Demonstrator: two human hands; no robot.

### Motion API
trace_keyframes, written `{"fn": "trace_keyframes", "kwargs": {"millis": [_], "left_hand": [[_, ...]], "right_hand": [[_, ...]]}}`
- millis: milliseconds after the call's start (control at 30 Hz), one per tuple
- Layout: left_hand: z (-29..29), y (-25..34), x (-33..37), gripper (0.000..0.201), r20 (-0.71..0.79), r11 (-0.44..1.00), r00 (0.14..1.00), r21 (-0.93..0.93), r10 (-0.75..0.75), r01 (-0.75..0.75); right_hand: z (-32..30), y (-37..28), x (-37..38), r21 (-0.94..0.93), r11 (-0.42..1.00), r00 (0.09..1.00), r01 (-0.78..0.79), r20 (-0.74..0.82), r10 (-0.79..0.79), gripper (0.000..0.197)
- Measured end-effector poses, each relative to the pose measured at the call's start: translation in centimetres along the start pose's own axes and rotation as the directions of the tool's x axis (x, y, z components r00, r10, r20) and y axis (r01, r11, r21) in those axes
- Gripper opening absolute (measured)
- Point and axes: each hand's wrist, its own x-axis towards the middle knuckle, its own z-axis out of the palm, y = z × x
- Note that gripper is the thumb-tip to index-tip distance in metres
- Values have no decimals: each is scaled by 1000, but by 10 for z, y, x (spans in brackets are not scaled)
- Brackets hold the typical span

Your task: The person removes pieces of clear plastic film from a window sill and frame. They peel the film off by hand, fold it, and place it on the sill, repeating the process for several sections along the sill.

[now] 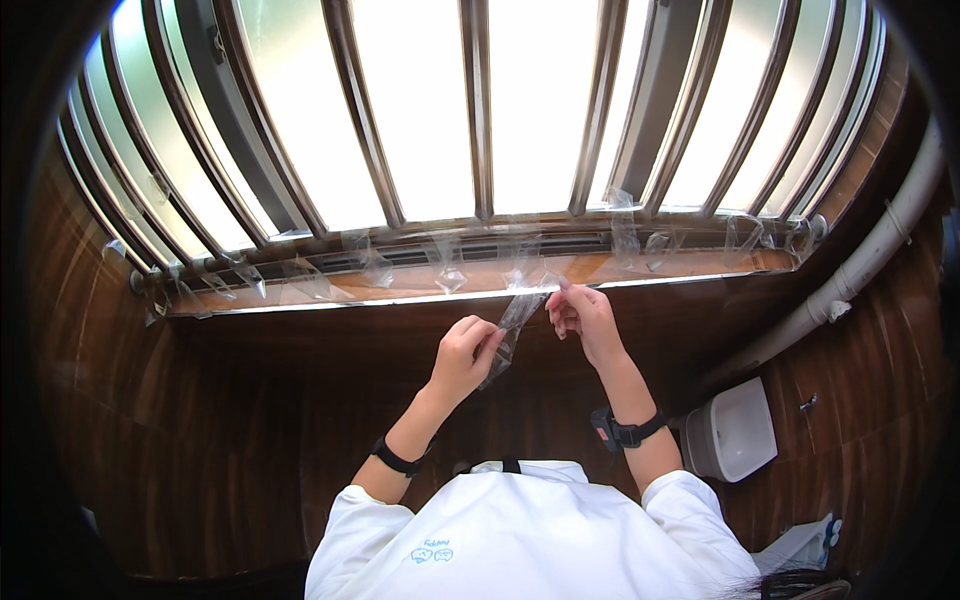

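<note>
A strip of clear, crinkled plastic tape (512,322) stretches at a slant between a person's two raised hands, in front of a dark wood-panelled wall (250,420) and just below a window ledge. Above it, a wide window of frosted glass (430,110) behind vertical brown metal bars (478,110) fills the upper half of the view, glowing with daylight. Along the pale wooden window ledge (420,283), more short pieces of clear tape (448,268) stand stuck in a loose row, curling upward, from the left end to the right. A thick grey pipe (860,265) runs down the wall at right toward a white box-shaped plastic fitting (735,432) mounted low on the panelling. The person wears a white short-sleeved shirt (520,530). The left hand (463,355), with a thin black band (398,460) at its wrist, has its fingers (488,338) pinched closed on the lower end of the strip. The right hand (583,315), with a black watch-like device with a red edge (622,430) strapped to its wrist, holds the upper end, its fingers (562,300) closed narrowly on the tape just beneath the ledge.
</note>
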Motion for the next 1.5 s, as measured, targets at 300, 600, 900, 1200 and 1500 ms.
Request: {"fn": "trace_keyframes", "kwargs": {"millis": [300,600,900,1200,1500], "left_hand": [[-3,3,0,9,-18,933,959,234,284,-272],[-16,-4,-4,10,18,896,955,339,297,-285],[-24,-17,-2,10,5,911,970,342,243,-230],[-34,-34,3,8,19,885,977,421,213,-201],[-40,-44,2,8,58,901,980,385,191,-198]], "right_hand": [[10,-2,-5,117,984,990,-134,56,128,48],[7,4,-3,233,952,975,-199,146,168,30],[5,14,-2,291,938,977,-186,156,146,20],[9,16,-5,340,898,955,-278,199,220,17],[8,27,-1,432,841,943,-325,209,257,15]]}}
